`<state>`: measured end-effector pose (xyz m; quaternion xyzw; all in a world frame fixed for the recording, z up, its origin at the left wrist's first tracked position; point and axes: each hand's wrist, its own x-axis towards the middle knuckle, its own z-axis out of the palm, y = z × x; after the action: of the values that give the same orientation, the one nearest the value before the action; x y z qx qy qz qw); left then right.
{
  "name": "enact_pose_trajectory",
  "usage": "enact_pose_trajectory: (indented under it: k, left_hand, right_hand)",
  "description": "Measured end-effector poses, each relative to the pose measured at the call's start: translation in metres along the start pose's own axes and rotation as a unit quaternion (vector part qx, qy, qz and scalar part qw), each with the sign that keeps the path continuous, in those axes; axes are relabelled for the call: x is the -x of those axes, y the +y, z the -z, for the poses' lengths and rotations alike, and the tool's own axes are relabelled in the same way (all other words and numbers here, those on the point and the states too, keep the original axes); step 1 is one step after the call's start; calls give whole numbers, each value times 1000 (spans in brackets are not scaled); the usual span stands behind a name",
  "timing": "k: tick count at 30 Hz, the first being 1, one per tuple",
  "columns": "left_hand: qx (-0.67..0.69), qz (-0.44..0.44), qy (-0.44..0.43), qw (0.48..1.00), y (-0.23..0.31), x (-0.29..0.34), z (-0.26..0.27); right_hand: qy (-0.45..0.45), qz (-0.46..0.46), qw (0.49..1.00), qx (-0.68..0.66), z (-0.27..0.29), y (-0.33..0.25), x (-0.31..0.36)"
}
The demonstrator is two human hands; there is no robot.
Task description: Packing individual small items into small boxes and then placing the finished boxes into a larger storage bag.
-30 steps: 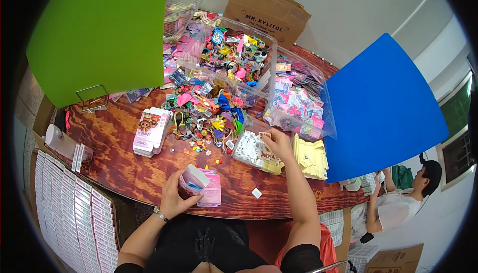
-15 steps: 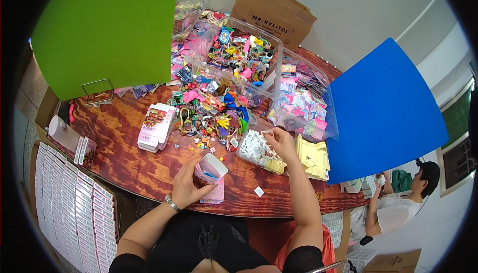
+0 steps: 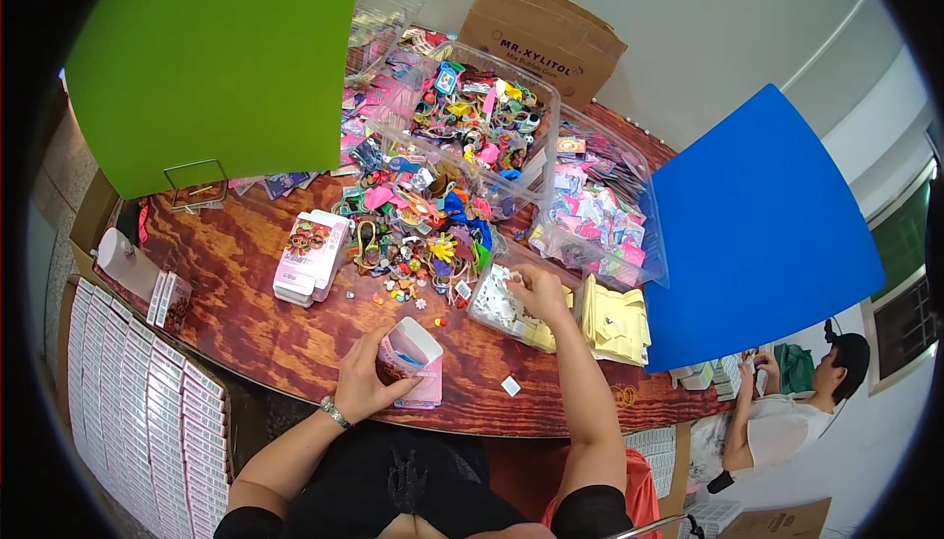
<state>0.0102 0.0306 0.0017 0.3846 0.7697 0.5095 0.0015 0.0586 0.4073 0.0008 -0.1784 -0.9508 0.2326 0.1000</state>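
Observation:
My left hand (image 3: 364,382) is wrapped round a small pink carton (image 3: 423,342), tilted with its white top end open. Pink cards (image 3: 430,389) lie on the table just under the carton. At the right, my right hand (image 3: 543,295) reaches into a clear plastic tray (image 3: 479,317) of small white packets (image 3: 494,300). Its fingers are bent together over the packets, and I cannot make out what is between them. Folded yellow papers (image 3: 617,328) sit right beside that tray. One white packet (image 3: 510,386) lies loose near the table's front edge.
A heap of small colourful toys (image 3: 423,229) spreads across the middle. Behind it stand a clear bin of trinkets (image 3: 556,146) and one of pink packets (image 3: 657,244). Stacked pink cartons (image 3: 313,249) are at left; green (image 3: 216,57) and blue panels (image 3: 767,234) flank the table. Another person (image 3: 787,411) works at right.
My right hand has moved a little left and nearer over the white packets. The carton in my left hand has shifted slightly and its open end has turned.

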Motion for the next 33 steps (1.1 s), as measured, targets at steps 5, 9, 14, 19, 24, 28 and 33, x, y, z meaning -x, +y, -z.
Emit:
enact_pose_trajectory:
  k: [5, 9, 14, 19, 24, 28, 33]
  left_hand:
    - [2, -3, -10, 1000, 1, 0, -5]
    - [8, -2, -2, 1000, 1, 2, -6]
    - [-5, -15, 12, 1000, 3, -1, -4]
    - [-31, 27, 19, 999, 5, -12, -5]
    - [-54, -23, 59, 997, 1, -20, -18]
    - [-66, -53, 87, 993, 6, -20, -19]
    - [-67, -34, 87, 993, 3, -11, -16]
  right_hand:
    - [-39, -47, 990, 125, -13, -13, -19]
    - [-26, -125, 975, 181, -28, -26, -17]
    - [96, -38, 986, 128, -22, -15, -9]
    - [6, -25, 981, -192, 19, -59, 0]
    - [-110, 96, 968, -203, 55, -183, 51]
    - [-64, 259, 963, -37, 29, -198, 65]
    - [-100, 272, 957, -8, 23, -212, 70]
